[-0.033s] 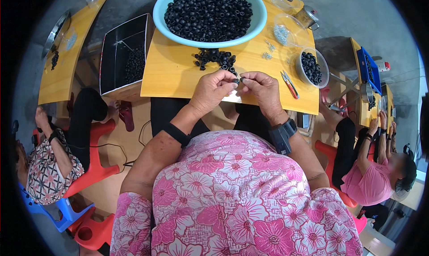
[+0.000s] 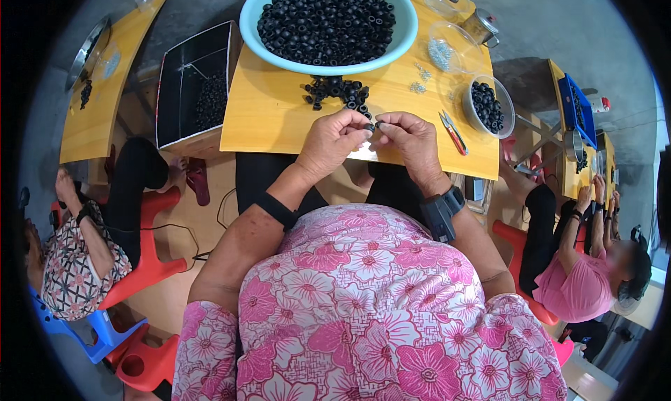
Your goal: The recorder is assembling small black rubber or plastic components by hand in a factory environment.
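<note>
Left hand [image 2: 334,139] and right hand [image 2: 414,141] met above the table [image 2: 269,125] near its front edge, thumbs and fingers pinched: the left on a black ring [image 2: 368,127], the right on a dark piece [image 2: 379,125] mostly hidden by fingertips. With so little to grip, either could have slipped and rolled off that edge. Knuckles could have scattered the loose pile [image 2: 335,90] just beyond; the snips [image 2: 455,134], points outward near the right hand, could have pricked a careless reach.
</note>
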Demonstrator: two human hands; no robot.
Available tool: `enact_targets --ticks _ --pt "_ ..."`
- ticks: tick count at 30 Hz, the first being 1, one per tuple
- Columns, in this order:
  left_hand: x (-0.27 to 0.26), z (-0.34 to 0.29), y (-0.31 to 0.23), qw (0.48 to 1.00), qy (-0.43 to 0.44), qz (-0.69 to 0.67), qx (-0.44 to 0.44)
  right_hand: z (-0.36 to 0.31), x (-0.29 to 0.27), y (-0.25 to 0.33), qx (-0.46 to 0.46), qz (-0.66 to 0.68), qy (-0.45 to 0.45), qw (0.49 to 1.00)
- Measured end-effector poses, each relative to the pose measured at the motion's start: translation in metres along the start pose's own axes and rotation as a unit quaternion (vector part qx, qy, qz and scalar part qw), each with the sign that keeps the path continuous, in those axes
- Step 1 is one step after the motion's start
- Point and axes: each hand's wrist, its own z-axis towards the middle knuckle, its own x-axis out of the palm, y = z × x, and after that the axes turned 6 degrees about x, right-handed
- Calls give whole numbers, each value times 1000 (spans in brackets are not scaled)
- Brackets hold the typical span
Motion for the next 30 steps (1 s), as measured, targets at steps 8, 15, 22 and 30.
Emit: enact_targets --ticks 8,15,22,30 --pt "0 0 -1 1000 -1 14 -1 -1 1 5 -26 -67 -6 997" --pt "2 0 0 1000 -12 23 14 -2 2 4 -64 -110 -6 992" --pt "3 0 1 998 -32 44 30 -3 3 8 -147 -233 -25 961" --pt "3 -1 1 997 -29 71 23 -5 11 6 -103 -209 -51 971"
